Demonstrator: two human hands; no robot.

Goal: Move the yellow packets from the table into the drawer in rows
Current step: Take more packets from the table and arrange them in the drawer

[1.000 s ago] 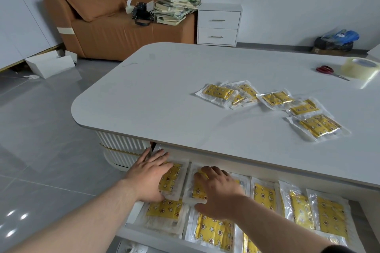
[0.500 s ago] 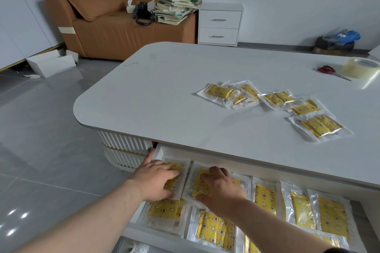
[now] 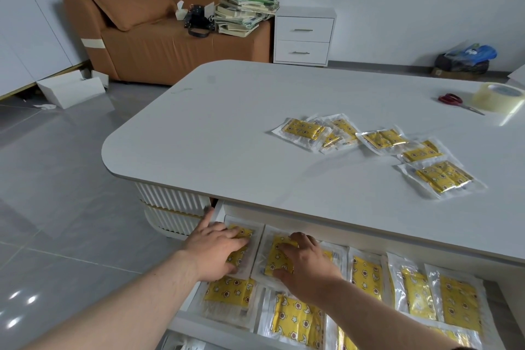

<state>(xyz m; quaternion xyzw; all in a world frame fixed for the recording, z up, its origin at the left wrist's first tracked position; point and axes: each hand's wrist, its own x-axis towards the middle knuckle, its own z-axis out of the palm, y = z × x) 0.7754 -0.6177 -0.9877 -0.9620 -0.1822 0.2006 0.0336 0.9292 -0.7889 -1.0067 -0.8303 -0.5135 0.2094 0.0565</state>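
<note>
The open drawer (image 3: 218, 211) under the white table (image 3: 227, 133) holds several yellow packets in clear wrappers, laid in rows. My left hand (image 3: 217, 248) lies flat on the far-left packet (image 3: 245, 233) of the back row, fingers spread. My right hand (image 3: 305, 263) presses on the packet beside it (image 3: 277, 257), fingertips on its yellow part. Neither hand grips anything. Several more yellow packets (image 3: 375, 148) lie loose on the table top, to the right of the middle.
Red scissors (image 3: 451, 100) and a roll of clear tape (image 3: 498, 96) sit at the table's far right. Behind the table stand an orange sofa (image 3: 159, 37) with stacked books and a white two-drawer cabinet (image 3: 302, 37). Grey tiled floor lies to the left.
Both hands have slid a little further back into the drawer, pushing the two back-row packets toward the rear. The packets on the table have not moved.
</note>
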